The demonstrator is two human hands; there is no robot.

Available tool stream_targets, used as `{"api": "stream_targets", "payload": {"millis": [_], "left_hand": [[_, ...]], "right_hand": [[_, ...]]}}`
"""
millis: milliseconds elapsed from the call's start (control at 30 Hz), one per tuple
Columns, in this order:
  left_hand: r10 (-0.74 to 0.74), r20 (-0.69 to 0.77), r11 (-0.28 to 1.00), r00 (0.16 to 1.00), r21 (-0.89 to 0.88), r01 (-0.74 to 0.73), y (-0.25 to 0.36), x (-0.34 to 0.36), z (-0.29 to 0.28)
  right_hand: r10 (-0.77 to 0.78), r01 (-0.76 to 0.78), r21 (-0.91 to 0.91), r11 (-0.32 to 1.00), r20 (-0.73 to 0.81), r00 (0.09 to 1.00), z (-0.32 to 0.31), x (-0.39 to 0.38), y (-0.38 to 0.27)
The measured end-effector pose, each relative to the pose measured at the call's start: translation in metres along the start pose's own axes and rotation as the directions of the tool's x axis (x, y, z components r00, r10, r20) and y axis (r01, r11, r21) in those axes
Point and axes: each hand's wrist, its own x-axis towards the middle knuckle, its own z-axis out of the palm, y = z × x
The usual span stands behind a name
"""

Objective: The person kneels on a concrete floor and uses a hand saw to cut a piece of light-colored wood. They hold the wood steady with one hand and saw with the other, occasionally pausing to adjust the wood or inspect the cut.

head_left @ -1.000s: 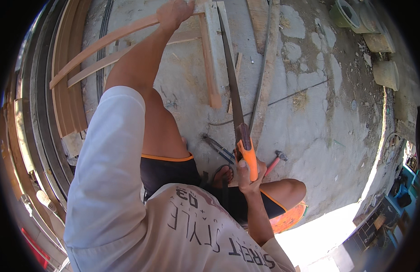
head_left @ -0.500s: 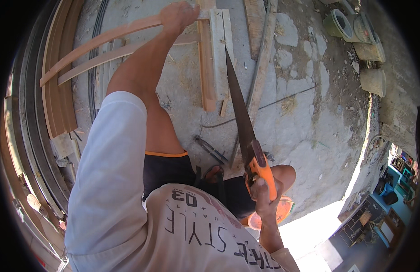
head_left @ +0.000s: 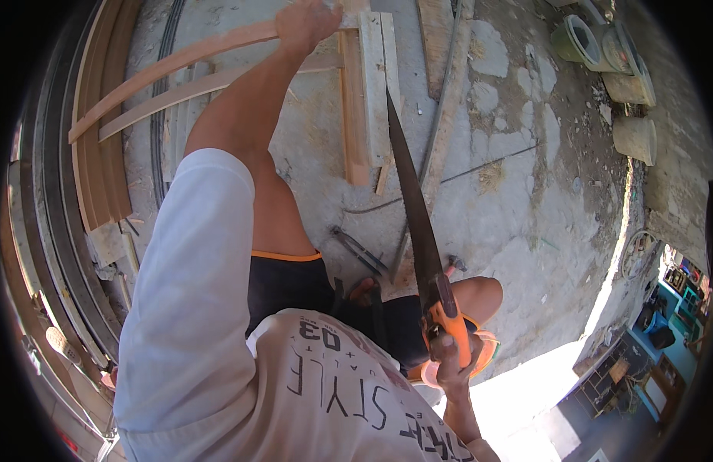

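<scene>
your left hand point(head_left: 308, 23) gripped the long wooden strip point(head_left: 179, 58), fingers wrapped around it. your right hand point(head_left: 449, 356) clenched the handsaw point(head_left: 419, 231), whose blade pointed past your fingertips at the upright slat point(head_left: 372, 85); no finished cut showed.

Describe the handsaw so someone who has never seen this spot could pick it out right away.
Start at the pale concrete floor and the upright wooden frame braced by the left hand. Just right of that frame runs a long dark tapering handsaw blade, its orange-and-black handle gripped in the right hand. Unlike the pale wooden strips around it, it is dark metal with an orange grip.
</scene>
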Motion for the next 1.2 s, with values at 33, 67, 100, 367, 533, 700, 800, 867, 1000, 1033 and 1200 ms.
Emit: {"api": "stream_targets", "payload": {"millis": [33,67,100,367,533,700,800,867,1000,1033,1200], "left_hand": [[-0.007,-0.011,1.000,1.000,-0.003,0.007,-0.003,-0.001,0.001],[0.004,-0.021,1.000,1.000,0.009,-0.004,-0.004,0.000,0.003],[0.012,-0.026,1.000,1.000,0.020,-0.011,-0.006,-0.001,0.007],[-0.009,-0.036,0.999,0.999,0.043,0.010,-0.006,0.002,0.008],[-0.009,-0.075,1.000,0.997,0.028,0.011,-0.007,-0.003,0.003],[0.021,-0.065,0.998,0.998,0.063,-0.017,-0.009,0.008,0.010],[0.032,-0.051,0.996,0.998,0.084,-0.028,-0.014,0.000,0.015],[0.024,-0.060,0.996,0.998,0.089,-0.019,-0.016,0.007,0.008],[-0.008,0.000,0.998,1.000,0.065,0.008,-0.004,-0.004,0.007],[-0.031,-0.006,0.996,0.999,0.078,0.031,-0.007,-0.003,-0.007],[0.003,-0.031,0.996,1.000,0.087,0.000,-0.004,0.005,0.014]], "right_hand": [[0.088,-0.093,0.173,0.981,0.036,0.995,0.011,0.039,0.000],[0.144,-0.152,0.196,0.969,0.056,0.988,0.028,0.084,0.008],[0.064,-0.070,0.170,0.983,0.041,0.997,0.046,0.129,-0.003],[0.120,-0.118,0.131,0.984,-0.007,0.993,0.019,-0.002,0.021],[-0.050,0.052,0.014,0.999,-0.097,0.994,0.023,-0.031,0.046],[-0.070,0.076,0.224,0.972,-0.035,0.997,0.061,0.109,0.031],[-0.052,0.051,0.193,0.980,-0.002,0.999,0.061,0.077,0.046],[0.004,-0.004,0.091,0.996,-0.005,1.000,0.042,0.019,0.055],[0.055,-0.051,0.028,0.998,-0.179,0.982,0.034,-0.048,0.064],[-0.003,0.010,0.038,0.999,-0.166,0.986,0.035,-0.039,0.069],[0.026,-0.007,0.209,0.978,-0.088,0.996,0.067,0.105,0.066]]}}
